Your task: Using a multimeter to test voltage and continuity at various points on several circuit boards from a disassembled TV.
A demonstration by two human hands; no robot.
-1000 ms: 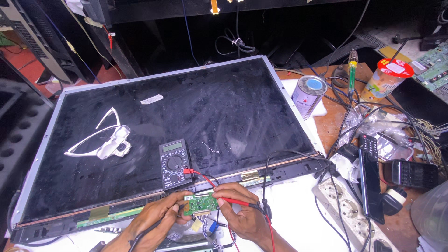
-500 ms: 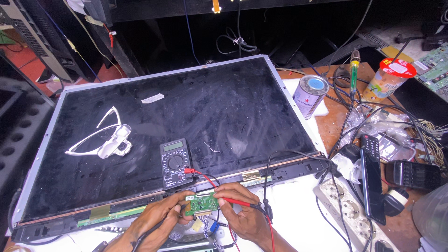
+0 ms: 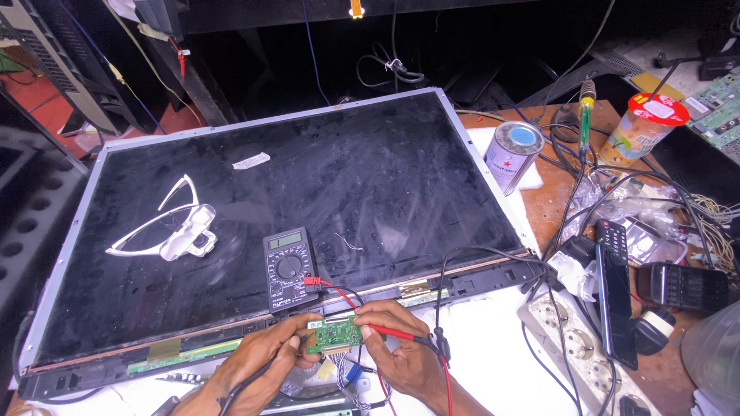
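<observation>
- Left grip (image 3: 266, 350) pinches a green board (image 3: 334, 336) at bottom centre, below the meter (image 3: 289, 268).
- Right grip (image 3: 397, 347) is closed on a red probe (image 3: 389, 331), its tip touching the board.

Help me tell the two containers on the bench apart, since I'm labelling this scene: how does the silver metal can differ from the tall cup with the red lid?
The silver metal can is squat, plain grey and has a blue disc on top; the tall cup with the red lid is taller, tapered and yellow-green. The can stands beside the big dark panel on a white pad; the cup stands farther right on bare wood. Both are upright and untouched.
</observation>
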